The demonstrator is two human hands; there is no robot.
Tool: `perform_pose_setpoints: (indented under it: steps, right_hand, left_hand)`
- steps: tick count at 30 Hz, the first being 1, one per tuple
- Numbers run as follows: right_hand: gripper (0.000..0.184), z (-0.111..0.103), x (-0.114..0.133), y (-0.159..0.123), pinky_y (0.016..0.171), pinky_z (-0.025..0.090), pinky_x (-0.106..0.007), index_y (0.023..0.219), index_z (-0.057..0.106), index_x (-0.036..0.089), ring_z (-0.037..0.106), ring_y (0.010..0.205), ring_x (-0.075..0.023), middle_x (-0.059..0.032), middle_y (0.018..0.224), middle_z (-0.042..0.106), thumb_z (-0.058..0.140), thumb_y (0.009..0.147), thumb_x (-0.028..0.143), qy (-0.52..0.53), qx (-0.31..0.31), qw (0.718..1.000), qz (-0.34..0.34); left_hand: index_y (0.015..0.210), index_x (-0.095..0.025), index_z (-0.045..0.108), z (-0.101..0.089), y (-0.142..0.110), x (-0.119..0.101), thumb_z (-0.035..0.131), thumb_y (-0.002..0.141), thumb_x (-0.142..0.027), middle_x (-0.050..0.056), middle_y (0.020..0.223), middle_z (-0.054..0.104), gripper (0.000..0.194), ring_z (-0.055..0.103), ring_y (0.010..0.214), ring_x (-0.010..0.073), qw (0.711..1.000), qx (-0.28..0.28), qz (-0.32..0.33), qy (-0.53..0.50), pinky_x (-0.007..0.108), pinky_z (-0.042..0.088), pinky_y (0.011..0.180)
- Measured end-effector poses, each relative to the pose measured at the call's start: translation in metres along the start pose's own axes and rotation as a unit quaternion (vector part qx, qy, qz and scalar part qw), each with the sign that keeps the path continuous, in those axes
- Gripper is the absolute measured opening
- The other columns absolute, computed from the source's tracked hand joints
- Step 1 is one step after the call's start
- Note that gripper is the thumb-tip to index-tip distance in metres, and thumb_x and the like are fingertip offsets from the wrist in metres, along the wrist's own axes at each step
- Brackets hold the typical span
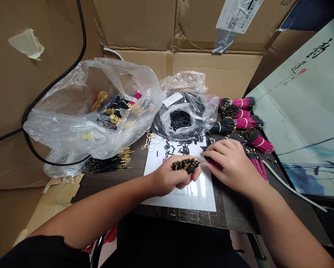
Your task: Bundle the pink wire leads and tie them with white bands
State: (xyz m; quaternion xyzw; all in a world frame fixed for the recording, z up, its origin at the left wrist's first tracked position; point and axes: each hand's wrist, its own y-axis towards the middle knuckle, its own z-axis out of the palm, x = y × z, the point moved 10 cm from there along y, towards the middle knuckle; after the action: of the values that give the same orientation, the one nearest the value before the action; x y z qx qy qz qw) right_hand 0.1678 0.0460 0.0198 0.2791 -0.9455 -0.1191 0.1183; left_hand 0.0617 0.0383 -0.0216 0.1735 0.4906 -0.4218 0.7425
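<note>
My left hand (171, 178) is closed around a bundle of black wires (185, 164), whose gold terminal ends point up out of the fist. Close by on the right, my right hand (228, 163) has its fingers stretched out and its thumb apart. Beneath it, a magenta and black wire bundle (213, 162) shows through the gap; whether the fingers touch it I cannot tell. Small black sleeves (185, 149) are scattered on a white printed sheet (180, 203) under my hands. Behind them sits a plastic bag (166, 123) filled with more black sleeves (180, 120).
Tied magenta wire bundles (243, 123) lie along the right side. On the left, a large clear bag (63, 119) holds other bundles, with loose black wires (111, 162) before it. Pale rubber bands (151, 141) lie near the sheet. A black cable (83, 44) hangs at left; cardboard (211, 70) stands behind.
</note>
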Motion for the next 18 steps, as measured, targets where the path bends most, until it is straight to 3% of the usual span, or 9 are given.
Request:
perform_pose_setpoints:
  steps: [3,6,9,13,18]
  right_hand:
    - [0.024,0.021,0.002,-0.001,0.091,0.038,-0.044,0.105,0.067,0.022,0.055,0.101,-0.0268,-0.0072,0.102,0.067,0.063,0.093,0.042,0.006,0.072,0.997,-0.006]
    - [0.015,0.033,0.010,-0.002,0.093,0.036,-0.043,0.099,0.066,0.019,0.054,0.100,-0.0260,-0.0063,0.100,0.066,0.062,0.093,0.033,0.007,0.089,0.996,-0.015]
    - [0.010,0.040,0.015,-0.001,0.093,0.035,-0.041,0.092,0.064,0.019,0.054,0.097,-0.0240,-0.0046,0.095,0.066,0.058,0.095,0.026,0.015,0.087,0.996,-0.021]
    - [0.016,0.042,0.016,0.002,0.094,0.034,-0.040,0.088,0.063,0.019,0.052,0.091,-0.0219,-0.0035,0.087,0.065,0.053,0.098,0.025,0.011,0.073,0.997,-0.032]
    - [0.018,0.036,0.013,0.012,0.091,0.034,-0.041,0.105,0.068,0.018,0.053,0.097,-0.0257,-0.0079,0.099,0.067,0.056,0.095,0.026,-0.033,0.014,0.999,-0.004]
  left_hand:
    - [0.070,-0.017,0.053,-0.002,0.000,-0.005,0.053,0.060,-0.008,-0.005,0.055,0.039,0.012,0.029,0.049,0.0084,0.999,-0.005,0.005,0.052,0.026,0.020,0.046]
    - [0.067,-0.017,0.051,-0.001,0.002,-0.015,0.055,0.061,-0.010,-0.003,0.058,0.042,0.010,0.035,0.054,0.0106,0.992,0.001,0.026,0.121,0.027,0.025,0.050]
    - [0.064,-0.017,0.049,0.001,0.003,-0.024,0.056,0.062,-0.011,-0.002,0.060,0.045,0.009,0.037,0.059,0.0119,0.982,0.014,0.059,0.180,0.028,0.030,0.055]
    - [0.063,-0.018,0.047,-0.001,0.004,-0.026,0.055,0.063,-0.011,-0.003,0.059,0.045,0.010,0.037,0.058,0.0118,0.974,0.012,0.071,0.214,0.028,0.030,0.055]
    - [0.065,-0.018,0.049,0.001,0.003,-0.027,0.052,0.064,-0.010,-0.003,0.060,0.047,0.009,0.039,0.058,0.0113,0.958,0.018,0.097,0.271,0.026,0.032,0.056]
